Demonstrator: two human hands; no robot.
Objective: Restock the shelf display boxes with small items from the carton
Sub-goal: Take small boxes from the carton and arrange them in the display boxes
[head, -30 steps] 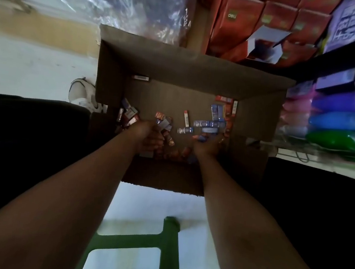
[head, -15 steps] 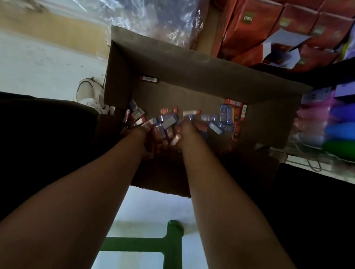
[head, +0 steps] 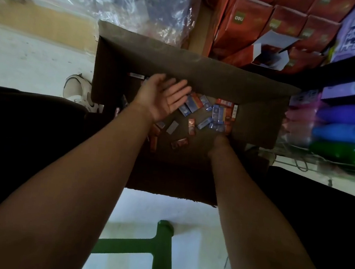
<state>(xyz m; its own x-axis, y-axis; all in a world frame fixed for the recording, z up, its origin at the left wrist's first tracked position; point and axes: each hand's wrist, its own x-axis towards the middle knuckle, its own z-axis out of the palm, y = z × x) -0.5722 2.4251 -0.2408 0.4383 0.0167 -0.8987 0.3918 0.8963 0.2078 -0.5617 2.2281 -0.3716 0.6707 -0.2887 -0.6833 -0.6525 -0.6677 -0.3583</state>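
Gathering packs in the carton: left hand spread, empty; right hand grip unclear. Next, scoop.

A pale, scuffed concrete floor is lying under dim light, a dark green metal frame is standing on it, and crinkled clear plastic sheeting is catching glare.

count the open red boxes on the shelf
1. The open red box, white flaps up, sits low on the shelf, just beyond the carton. The other red ones look closed; more may be hidden past the frame edge.
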